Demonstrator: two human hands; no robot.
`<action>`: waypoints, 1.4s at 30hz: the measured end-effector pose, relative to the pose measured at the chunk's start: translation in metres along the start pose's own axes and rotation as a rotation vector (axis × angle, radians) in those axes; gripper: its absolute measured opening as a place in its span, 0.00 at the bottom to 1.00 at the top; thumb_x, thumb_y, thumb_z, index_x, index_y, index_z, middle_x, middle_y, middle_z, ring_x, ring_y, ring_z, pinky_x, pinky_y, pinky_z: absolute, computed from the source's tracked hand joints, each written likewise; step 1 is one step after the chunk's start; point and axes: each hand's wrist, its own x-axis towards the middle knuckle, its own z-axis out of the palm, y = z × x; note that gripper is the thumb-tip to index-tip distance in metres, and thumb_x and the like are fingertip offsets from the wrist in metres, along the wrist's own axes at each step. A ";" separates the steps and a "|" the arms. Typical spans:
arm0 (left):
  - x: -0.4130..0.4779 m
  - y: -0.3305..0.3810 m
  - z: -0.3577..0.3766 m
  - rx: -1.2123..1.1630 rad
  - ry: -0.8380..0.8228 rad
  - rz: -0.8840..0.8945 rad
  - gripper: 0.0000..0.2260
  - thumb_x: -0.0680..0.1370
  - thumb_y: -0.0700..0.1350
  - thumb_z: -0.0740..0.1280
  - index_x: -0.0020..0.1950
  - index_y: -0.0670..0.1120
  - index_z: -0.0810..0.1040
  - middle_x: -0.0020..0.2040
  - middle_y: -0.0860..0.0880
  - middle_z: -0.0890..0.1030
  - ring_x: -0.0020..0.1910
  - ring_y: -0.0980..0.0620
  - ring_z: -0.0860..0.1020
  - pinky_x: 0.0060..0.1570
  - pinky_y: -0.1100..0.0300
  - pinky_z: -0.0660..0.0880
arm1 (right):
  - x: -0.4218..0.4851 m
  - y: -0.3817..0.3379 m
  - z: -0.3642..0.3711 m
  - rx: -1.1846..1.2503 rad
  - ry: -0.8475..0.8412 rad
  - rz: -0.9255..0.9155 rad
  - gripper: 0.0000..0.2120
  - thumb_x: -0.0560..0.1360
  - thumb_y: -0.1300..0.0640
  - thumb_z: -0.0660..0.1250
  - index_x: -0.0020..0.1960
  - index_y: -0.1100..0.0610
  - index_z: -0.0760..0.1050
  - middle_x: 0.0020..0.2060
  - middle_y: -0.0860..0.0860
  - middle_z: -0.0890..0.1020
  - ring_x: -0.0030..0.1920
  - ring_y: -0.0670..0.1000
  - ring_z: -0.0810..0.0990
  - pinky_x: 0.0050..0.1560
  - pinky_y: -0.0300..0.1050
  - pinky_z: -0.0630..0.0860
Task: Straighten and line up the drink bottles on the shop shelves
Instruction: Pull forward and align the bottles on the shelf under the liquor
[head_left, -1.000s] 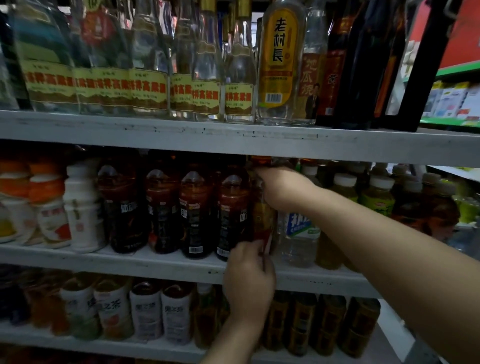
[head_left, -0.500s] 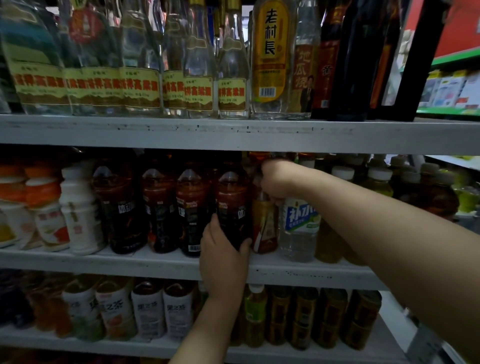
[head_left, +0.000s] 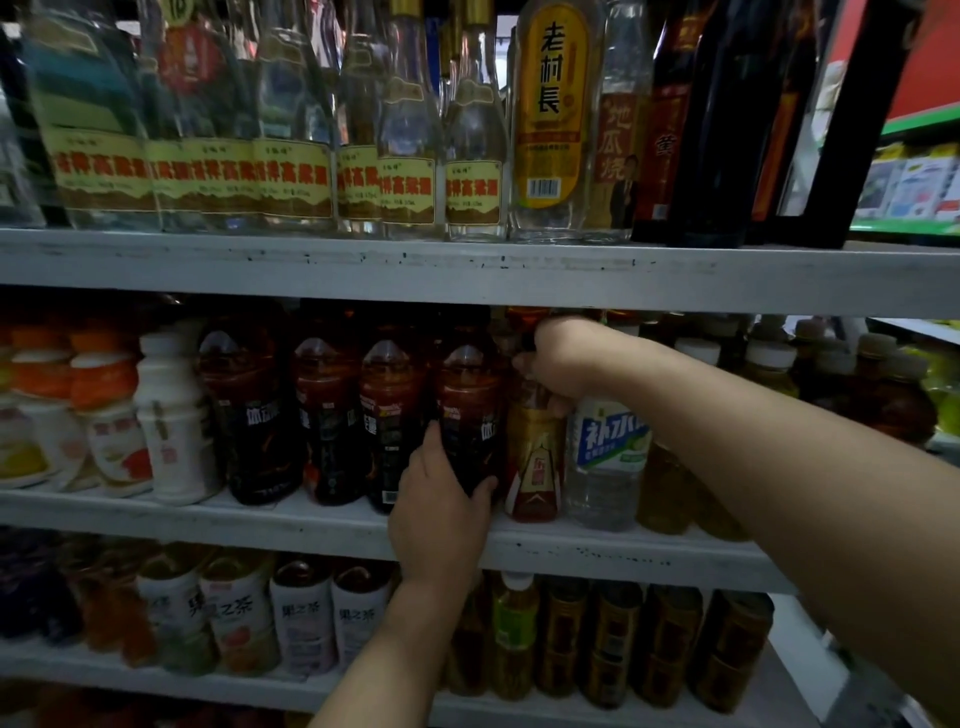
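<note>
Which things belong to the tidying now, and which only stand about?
In use: left hand gripping dark plastic bottle with black label; right hand gripping amber bottle with gold-red label.
Standing about: yellow-labelled clear glass bottles; white plastic bottle; clear water bottle.

black upright post (head_left: 852, 119) | boxed goods (head_left: 914, 187) far right | red panel (head_left: 935, 52) above

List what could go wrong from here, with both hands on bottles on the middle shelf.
1. The left hand holds the dark bottle low, near the front edge of the middle shelf; if that grip slips, the bottle could tip off.
2. The right hand holds the gold-label bottle by its neck, close between the dark bottle and the clear water bottle; shifting it could knock either neighbour.
</note>
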 end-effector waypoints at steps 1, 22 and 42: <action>0.002 -0.002 -0.001 0.011 -0.011 0.020 0.37 0.73 0.56 0.70 0.76 0.50 0.55 0.67 0.49 0.71 0.63 0.50 0.72 0.54 0.55 0.73 | -0.002 0.000 -0.001 0.020 -0.028 0.018 0.15 0.79 0.51 0.60 0.37 0.57 0.72 0.30 0.52 0.80 0.26 0.47 0.79 0.25 0.38 0.73; 0.030 0.004 -0.011 -0.082 -0.159 -0.060 0.32 0.72 0.52 0.72 0.69 0.48 0.60 0.55 0.47 0.79 0.50 0.46 0.79 0.41 0.60 0.70 | -0.003 0.002 0.001 -0.161 0.055 0.018 0.13 0.77 0.50 0.64 0.41 0.58 0.76 0.30 0.53 0.81 0.28 0.51 0.81 0.26 0.42 0.78; -0.004 -0.002 -0.004 0.207 -0.114 0.141 0.47 0.71 0.56 0.72 0.78 0.44 0.44 0.75 0.45 0.56 0.72 0.47 0.61 0.61 0.57 0.71 | 0.002 -0.043 0.029 0.699 0.077 0.116 0.11 0.75 0.53 0.68 0.50 0.61 0.76 0.28 0.53 0.79 0.18 0.44 0.74 0.19 0.34 0.66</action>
